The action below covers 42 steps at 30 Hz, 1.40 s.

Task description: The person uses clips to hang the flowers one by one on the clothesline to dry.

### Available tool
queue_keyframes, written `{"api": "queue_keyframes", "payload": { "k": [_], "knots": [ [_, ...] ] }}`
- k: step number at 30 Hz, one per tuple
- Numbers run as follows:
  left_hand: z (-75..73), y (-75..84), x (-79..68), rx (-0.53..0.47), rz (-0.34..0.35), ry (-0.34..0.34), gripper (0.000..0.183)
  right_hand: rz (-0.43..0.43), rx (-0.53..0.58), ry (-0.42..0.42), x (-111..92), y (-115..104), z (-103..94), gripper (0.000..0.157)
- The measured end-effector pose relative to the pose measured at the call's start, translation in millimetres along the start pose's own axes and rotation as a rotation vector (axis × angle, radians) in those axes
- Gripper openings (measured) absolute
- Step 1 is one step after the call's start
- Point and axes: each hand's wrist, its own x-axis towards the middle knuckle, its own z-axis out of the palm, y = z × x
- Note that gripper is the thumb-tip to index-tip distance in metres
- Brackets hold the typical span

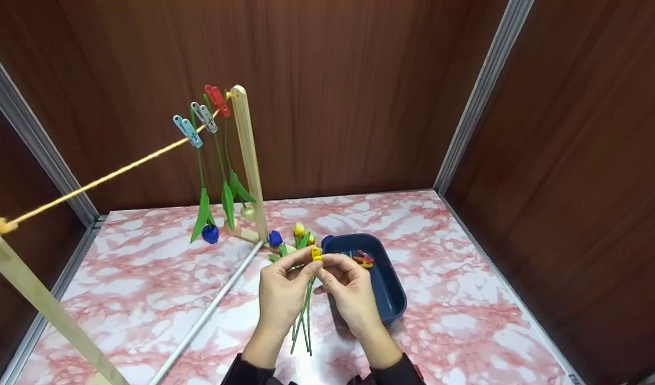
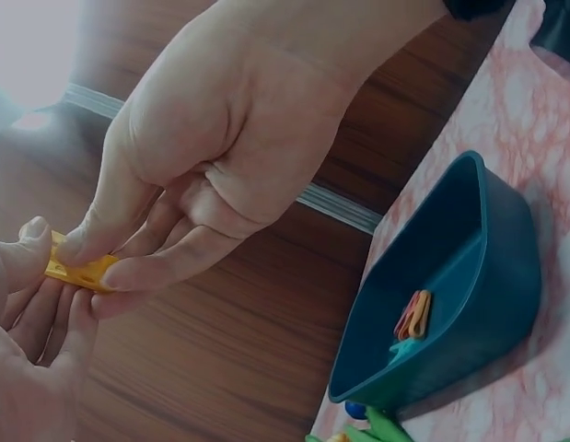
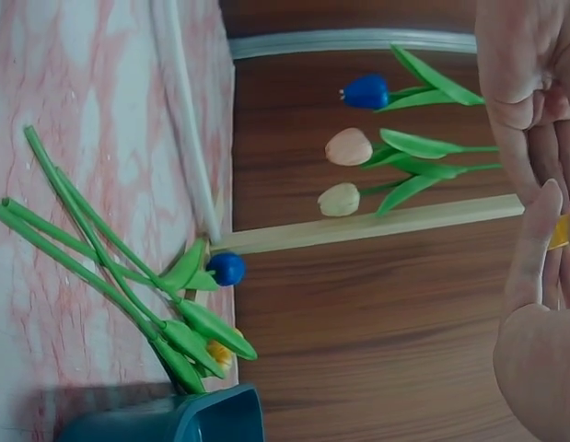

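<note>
A small yellow clothespin (image 1: pixel 316 253) is held up above the table between both hands. My left hand (image 1: pixel 284 294) pinches it from one side, thumb and fingers at its body. From the other side my right hand (image 1: pixel 354 294) pinches it too, as the left wrist view also shows with the yellow clothespin (image 2: pixel 82 272) between the fingertips. Beneath the hands lie several artificial tulips, with a blue bloom (image 3: pixel 226 269), yellow blooms (image 1: pixel 299 230) and green stems (image 1: pixel 309 321). Beside the right hand stands a dark blue bin (image 1: pixel 397 299) containing several more clothespins (image 2: pixel 415 315).
A rope (image 1: pixel 118 171) runs between two wooden posts (image 1: pixel 247 155). Light blue (image 1: pixel 188 131), grey (image 1: pixel 205 117) and red clothespins (image 1: pixel 217 101) hold tulips upside down on it, one with a blue bloom (image 1: pixel 210 233). A white bar (image 1: pixel 209 310) crosses the marbled table.
</note>
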Motion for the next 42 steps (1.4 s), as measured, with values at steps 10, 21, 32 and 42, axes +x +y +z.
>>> {"api": "queue_keyframes", "payload": {
  "k": [10, 21, 32, 42],
  "knots": [
    [-0.5, 1.7, 3.7, 0.021, -0.028, 0.074, 0.02, -0.003, -0.028, 0.014, 0, -2, 4.7, 0.027],
    [0.3, 3.2, 10.4, -0.039, -0.041, 0.098, 0.015, -0.006, -0.035, 0.016, 1, -2, 6.4, 0.026],
    [-4.0, -0.2, 10.8, -0.063, -0.09, 0.034, 0.023, 0.031, -0.022, -0.014, 3, -1, 4.7, 0.031],
    [-13.9, 5.0, 16.1, -0.098, -0.148, -0.136, 0.039, 0.025, -0.02, 0.02, 4, -3, 2.8, 0.03]
  ]
}}
